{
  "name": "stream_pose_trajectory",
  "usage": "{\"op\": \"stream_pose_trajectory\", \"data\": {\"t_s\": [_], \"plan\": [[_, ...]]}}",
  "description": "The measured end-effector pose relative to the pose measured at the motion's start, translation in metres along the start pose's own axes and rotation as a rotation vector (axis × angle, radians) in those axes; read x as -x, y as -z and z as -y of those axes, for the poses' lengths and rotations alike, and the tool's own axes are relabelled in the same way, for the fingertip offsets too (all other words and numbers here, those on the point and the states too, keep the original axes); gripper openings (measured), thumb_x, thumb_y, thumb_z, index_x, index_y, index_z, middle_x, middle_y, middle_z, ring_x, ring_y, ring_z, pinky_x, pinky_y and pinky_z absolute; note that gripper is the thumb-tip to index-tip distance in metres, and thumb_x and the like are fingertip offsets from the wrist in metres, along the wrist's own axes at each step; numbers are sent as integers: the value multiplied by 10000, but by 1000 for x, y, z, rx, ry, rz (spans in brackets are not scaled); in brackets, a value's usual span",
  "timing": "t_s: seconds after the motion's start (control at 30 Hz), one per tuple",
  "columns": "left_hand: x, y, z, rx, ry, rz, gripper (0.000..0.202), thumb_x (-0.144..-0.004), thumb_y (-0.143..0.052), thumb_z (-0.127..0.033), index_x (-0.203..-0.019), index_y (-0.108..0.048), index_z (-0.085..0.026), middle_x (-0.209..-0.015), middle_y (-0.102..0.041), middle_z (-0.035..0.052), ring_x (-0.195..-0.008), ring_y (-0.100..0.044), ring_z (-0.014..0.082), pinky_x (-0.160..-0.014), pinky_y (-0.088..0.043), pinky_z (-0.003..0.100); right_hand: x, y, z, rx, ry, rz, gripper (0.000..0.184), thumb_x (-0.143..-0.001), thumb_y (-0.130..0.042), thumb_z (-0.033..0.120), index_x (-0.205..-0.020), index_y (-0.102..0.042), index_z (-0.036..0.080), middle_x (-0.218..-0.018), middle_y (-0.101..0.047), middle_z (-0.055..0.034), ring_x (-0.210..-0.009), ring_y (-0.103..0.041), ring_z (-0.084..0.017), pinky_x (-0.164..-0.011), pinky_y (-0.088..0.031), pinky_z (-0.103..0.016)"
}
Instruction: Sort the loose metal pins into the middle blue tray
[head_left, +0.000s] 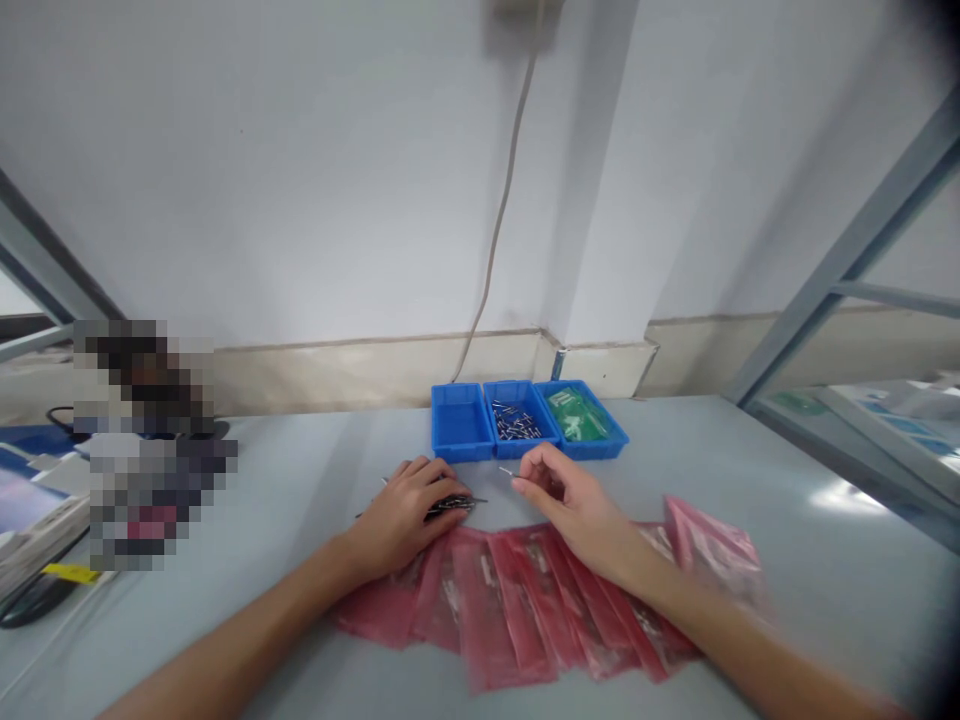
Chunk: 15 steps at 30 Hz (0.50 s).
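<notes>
My left hand (412, 510) is curled down over a bunch of thin dark metal rods (450, 505) on the table. Some of their ends poke out around the fingers, and the rest are hidden beneath the palm. Pinched between the thumb and fingertips of my right hand (555, 485) is a small thin silvery pin (507, 471), held just in front of the blue trays. Several pink translucent bags (517, 610) lie overlapping in a row under and in front of both wrists, with small parts visible inside.
Three blue trays stand near the wall: a bare left one (460, 420), a middle one (520, 447) with short metal pieces, and a right one (616, 436) with green bags. At left are a blurred-out area, cables (56, 600) and a power strip (45, 530). Metal frames flank the table.
</notes>
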<state>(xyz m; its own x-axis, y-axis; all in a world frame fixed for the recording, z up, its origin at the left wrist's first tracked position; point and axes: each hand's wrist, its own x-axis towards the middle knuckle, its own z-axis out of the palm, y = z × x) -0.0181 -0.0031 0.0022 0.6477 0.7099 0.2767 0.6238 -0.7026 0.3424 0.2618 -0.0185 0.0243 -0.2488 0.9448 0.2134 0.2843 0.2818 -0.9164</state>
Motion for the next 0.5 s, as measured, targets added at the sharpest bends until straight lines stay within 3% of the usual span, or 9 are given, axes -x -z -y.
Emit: {"op": "stream_pose_trajectory", "data": {"t_s": [0.13, 0.23, 0.3, 0.37, 0.43, 0.5], "plan": [[1, -3, 1, -29, 24, -22, 175, -1090, -658, -318, -1247, -717, -271, -1226, -678, 46, -1096, -612, 264, -1002, -473, 443, -3, 0, -7, -206, -203, 7, 409, -1034, -623, 601, -861, -542, 239, -686, -432, 65, -550, -367, -117, -508, -295, -260], [1, -6, 2, -28, 55, -57, 210, -1050, -722, -330, -1247, -694, -260, -1238, -686, 43, -1094, -621, 269, -999, -471, 450, -10, 1, -12, -373, -326, -70, 462, -992, -673, 636, -830, -520, 232, -684, -437, 75, -493, -321, -81, -451, -225, -233], [1, -7, 2, -18, 76, -81, 235, -1026, -756, -333, -1230, -679, -244, -1224, -694, 43, -1089, -629, 272, -987, -476, 449, -15, 2, -13, -386, -285, -140, 439, -978, -691, 636, -872, -568, 228, -714, -482, 67, -483, -352, -75, -439, -238, -229], [1, -8, 2, -13, 90, -102, 236, -1018, -763, -339, -1208, -670, -234, -1201, -700, 43, -1071, -634, 269, -969, -481, 444, -19, 4, -13, -329, -201, -156, 392, -998, -657, 632, -1096, -646, 252, -836, -597, 35, -487, -415, -83, -437, -276, -236], [0, -8, 1, -23, 94, -116, 227, -1020, -758, -361, -1185, -671, -232, -1183, -700, 45, -1052, -630, 268, -956, -479, 443, -19, 6, -12, -203, -125, -131, 377, -1020, -641, 595, -1226, -658, 279, -887, -633, 20, -521, -477, -108, -468, -359, -256], [0, -8, 1, -39, 95, -120, 208, -1024, -751, -390, -1138, -680, -232, -1155, -697, 46, -1029, -621, 269, -943, -472, 444, -16, 6, -11, -16, -22, -71, 285, -1043, -647, 513, -1205, -697, 284, -935, -664, -2, -662, -593, -157, -592, -484, -295]]}}
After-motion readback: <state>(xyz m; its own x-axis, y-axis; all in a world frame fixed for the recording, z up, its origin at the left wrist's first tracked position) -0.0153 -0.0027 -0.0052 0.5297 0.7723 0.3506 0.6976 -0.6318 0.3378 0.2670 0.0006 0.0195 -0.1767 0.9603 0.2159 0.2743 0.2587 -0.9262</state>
